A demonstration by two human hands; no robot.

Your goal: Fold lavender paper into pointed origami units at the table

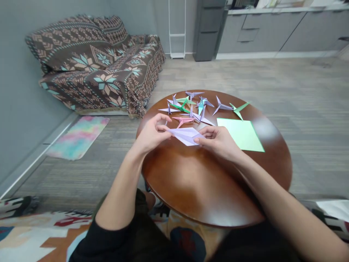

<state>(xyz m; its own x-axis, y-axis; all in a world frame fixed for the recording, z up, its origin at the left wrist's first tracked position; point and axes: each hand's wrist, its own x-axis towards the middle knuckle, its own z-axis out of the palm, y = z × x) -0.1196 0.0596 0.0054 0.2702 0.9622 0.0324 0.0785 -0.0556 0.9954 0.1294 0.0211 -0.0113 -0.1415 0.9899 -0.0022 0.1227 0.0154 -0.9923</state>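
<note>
A partly folded lilac paper (187,135) is held just above the round wooden table (207,189) between both hands. My left hand (152,133) pinches its left tip with thumb and fingers. My right hand (218,142) grips its right end, fingers curled around the fold. Just beyond the paper lie several finished folded paper figures (191,105) in lilac, green, teal and pink.
A flat light green paper sheet (241,134) lies on the table right of my hands. A sofa under a patterned brown blanket (95,65) stands at the back left. A pastel mat (77,137) lies on the floor. Grey cabinets (261,29) line the far wall.
</note>
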